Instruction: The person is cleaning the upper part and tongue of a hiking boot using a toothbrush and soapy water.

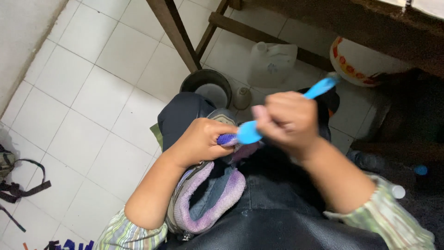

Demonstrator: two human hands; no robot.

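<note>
White tiled floor (pixel 92 88); left hand (pixel 199 141) grips shoe (pixel 208 199); right hand (pixel 289 120) clenches blue brush (pixel 249 133).

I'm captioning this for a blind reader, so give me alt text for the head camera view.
Seen from above, a seated person's left hand grips a grey and purple shoe on the lap while the right hand holds a blue toothbrush at it. A dark bucket and a white jug stand on the white tiled floor.
</note>
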